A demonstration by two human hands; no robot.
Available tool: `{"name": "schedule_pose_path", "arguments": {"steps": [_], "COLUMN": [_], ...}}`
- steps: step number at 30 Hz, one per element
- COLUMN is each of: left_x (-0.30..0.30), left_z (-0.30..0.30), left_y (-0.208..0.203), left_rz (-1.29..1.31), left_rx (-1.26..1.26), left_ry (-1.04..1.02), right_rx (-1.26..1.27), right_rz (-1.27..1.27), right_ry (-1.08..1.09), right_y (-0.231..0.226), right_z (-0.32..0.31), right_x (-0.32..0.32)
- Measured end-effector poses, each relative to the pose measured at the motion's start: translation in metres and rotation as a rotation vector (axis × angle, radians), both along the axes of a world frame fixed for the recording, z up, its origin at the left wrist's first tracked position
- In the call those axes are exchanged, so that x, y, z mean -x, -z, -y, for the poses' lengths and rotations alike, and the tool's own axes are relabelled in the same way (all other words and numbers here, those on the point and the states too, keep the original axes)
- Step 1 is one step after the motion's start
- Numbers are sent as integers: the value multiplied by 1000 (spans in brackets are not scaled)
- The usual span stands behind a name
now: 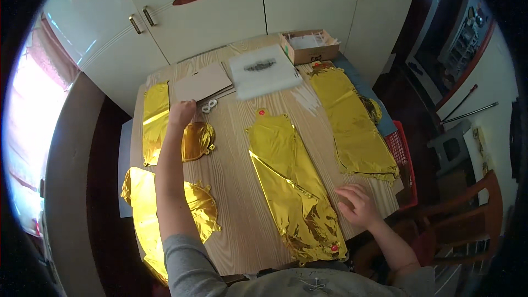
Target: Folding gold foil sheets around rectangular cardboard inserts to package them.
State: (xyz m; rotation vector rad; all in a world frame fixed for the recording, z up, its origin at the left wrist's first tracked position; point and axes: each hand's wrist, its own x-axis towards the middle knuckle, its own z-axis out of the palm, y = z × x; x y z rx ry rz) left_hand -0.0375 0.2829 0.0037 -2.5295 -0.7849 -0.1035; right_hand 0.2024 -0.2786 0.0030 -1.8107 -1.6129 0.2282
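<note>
My left hand reaches out to the far left with its fingers closed; whatever is in them is hidden. It is beside the near left edge of a stack of grey-beige cardboard sheets, above a small gold foil piece. My right hand holds nothing, its fingers apart and loosely bent, just right of a long, flat gold foil balloon. This balloon lies lengthwise in front of me, creased toward its near end, with a red round spot at each end.
More flat gold foil balloons lie at the right, far left and near left. Behind are a white translucent plastic bag, a cardboard box, white strips and small white rings. A red basket stands by the right edge.
</note>
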Motion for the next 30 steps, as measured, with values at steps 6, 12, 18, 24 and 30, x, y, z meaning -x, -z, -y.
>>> {"name": "schedule_pose_path", "arguments": {"steps": [6, 12, 18, 24, 30], "left_x": [5, -3, -6, -1, -1], "left_z": [-11, -4, 2, 0, 16], "left_y": [3, -5, -6, -10, -45], "left_rz": [105, 168, 182, 244, 486], "left_rx": [-50, -39, -12, -52, -321], "left_ry": [19, -29, 12, 44, 122], "right_rx": [-35, -88, -63, -20, -54], "right_rz": [-18, -25, -51, -57, -52], "right_ry": [-5, 6, 5, -5, 2], "right_y": [-3, 9, 8, 2, 0], "right_z": [-3, -1, -1, -1, -1], "right_x": [2, 1, 0, 0, 2]}}
